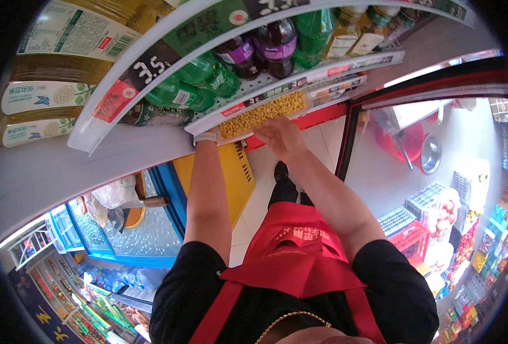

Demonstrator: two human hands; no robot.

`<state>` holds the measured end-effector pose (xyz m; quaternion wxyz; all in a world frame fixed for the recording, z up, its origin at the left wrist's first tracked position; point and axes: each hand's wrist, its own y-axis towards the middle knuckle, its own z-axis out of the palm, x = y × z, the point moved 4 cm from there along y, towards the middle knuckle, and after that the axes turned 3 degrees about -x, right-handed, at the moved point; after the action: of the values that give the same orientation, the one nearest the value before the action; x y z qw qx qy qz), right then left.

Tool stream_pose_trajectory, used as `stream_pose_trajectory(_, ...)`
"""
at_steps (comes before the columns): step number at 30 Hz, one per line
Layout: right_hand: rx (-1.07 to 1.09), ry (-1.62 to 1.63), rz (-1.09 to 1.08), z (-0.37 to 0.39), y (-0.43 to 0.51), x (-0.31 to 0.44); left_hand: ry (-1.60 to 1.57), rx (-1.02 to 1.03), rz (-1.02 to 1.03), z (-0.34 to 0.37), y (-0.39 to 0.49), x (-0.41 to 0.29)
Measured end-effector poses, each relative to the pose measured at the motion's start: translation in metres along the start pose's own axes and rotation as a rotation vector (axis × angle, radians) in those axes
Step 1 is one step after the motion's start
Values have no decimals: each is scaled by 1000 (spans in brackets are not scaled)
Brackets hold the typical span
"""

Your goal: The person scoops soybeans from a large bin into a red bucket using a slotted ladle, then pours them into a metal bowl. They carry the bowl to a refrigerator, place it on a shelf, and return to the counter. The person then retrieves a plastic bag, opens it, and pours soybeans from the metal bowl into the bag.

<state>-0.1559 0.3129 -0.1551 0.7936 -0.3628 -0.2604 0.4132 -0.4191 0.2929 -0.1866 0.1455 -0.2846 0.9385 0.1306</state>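
Observation:
A clear shallow tray full of small yellow kernels sits within the lower part of an upright drinks cooler, below a bottle shelf. My right hand is at the tray's front edge, fingers extended and fingertips by the kernels; whether they press on the rim cannot be made out. At the tray's left end is my left hand, mostly hidden by the shelf's price rail and the tray. A pale band circles that wrist.
Green and dark soda bottles crowd the shelf above. The cooler's glass door stands open at right. Below left are a yellow panel and a blue-framed counter bearing a wooden-handled cleaver. Crates stand beyond the door.

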Motion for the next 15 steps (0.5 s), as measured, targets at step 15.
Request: stream_pose_trajectory(15,161,-36,105,2,110,-32,-580,225,-360,-142,-347,-89)
